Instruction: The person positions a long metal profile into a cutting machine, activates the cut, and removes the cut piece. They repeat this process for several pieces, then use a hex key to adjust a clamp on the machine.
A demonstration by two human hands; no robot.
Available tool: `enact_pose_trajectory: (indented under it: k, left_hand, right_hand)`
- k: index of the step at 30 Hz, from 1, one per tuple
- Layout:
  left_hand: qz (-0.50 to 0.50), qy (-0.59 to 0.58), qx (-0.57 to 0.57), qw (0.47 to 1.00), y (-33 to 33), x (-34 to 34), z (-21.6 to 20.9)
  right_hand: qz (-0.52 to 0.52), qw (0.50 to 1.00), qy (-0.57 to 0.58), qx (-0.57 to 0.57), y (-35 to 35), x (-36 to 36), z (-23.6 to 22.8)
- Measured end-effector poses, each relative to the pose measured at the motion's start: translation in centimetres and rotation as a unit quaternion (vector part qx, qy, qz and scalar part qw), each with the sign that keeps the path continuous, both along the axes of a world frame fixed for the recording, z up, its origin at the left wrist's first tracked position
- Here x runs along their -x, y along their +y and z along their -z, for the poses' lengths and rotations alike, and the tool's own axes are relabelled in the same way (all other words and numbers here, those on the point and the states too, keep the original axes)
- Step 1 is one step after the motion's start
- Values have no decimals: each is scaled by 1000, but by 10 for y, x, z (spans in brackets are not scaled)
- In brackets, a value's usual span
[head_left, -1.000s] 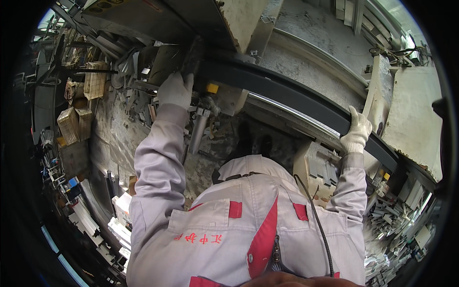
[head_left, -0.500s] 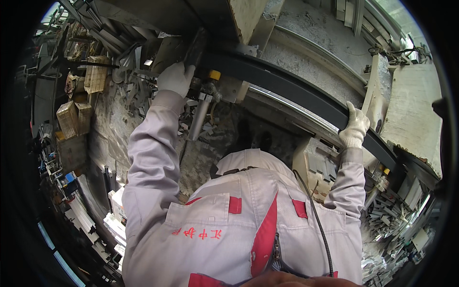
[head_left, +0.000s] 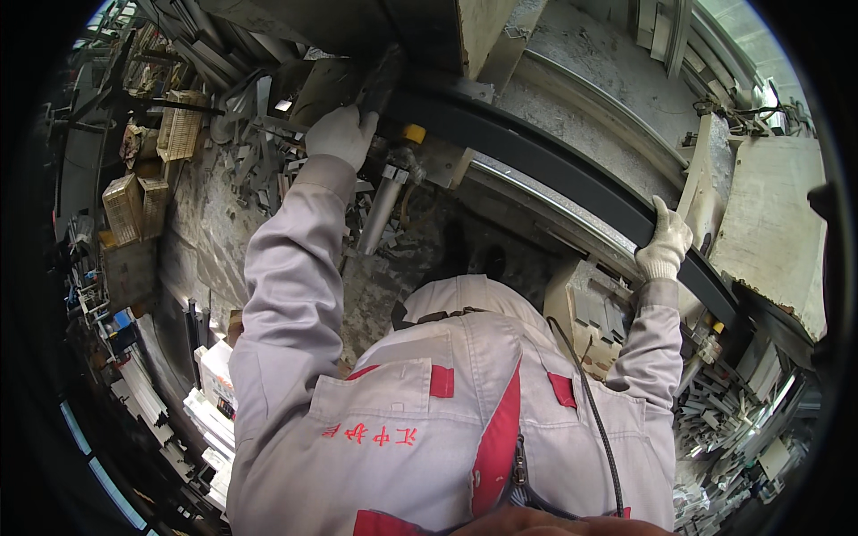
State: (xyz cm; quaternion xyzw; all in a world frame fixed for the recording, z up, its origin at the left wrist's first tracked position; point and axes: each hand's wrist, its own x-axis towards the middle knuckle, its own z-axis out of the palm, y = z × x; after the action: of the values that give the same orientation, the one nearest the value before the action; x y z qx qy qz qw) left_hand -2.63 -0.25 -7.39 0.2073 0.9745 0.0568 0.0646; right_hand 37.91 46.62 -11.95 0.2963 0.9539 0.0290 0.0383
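A long dark metal profile lies slantwise across a machine bed, from upper left to lower right. My left hand, in a white glove, is closed at the profile's left end, beside an upright dark plate. Its fingertips are partly lost in shadow there. Farther along, my right hand, gloved too, wraps around the profile with its thumb lying along the top. Just below my left hand, a silver cylinder sticks out toward me, next to a yellow cap.
Metal offcuts litter the floor at left, and more offcuts are heaped at lower right. Wire baskets stand at far left. A pale machine panel is at right. A large metal housing overhangs the profile's left end.
The whole view has turned slightly, so my left hand and the cylinder appear a little higher and farther right. Both hands keep their places on the profile.
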Motion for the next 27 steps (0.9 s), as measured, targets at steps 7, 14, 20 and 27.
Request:
enact_pose_trajectory:
  k: [7,14,20,27]
  left_hand:
    - [-9,10,-1,1000,-1,-2,3]
    - [-14,8,-10,1000,-1,-3,4]
    - [-25,1,-30,999,-1,-1,9]
    - [-27,2,-45,999,-3,-1,10]
  right_hand:
    - [36,999,-5,-4,-5,3,7]
    - [74,997,9,-20,-19,9,5]
    - [105,994,3,-10,-28,15,3]
    - [131,991,-25,-10,-34,22,-6]
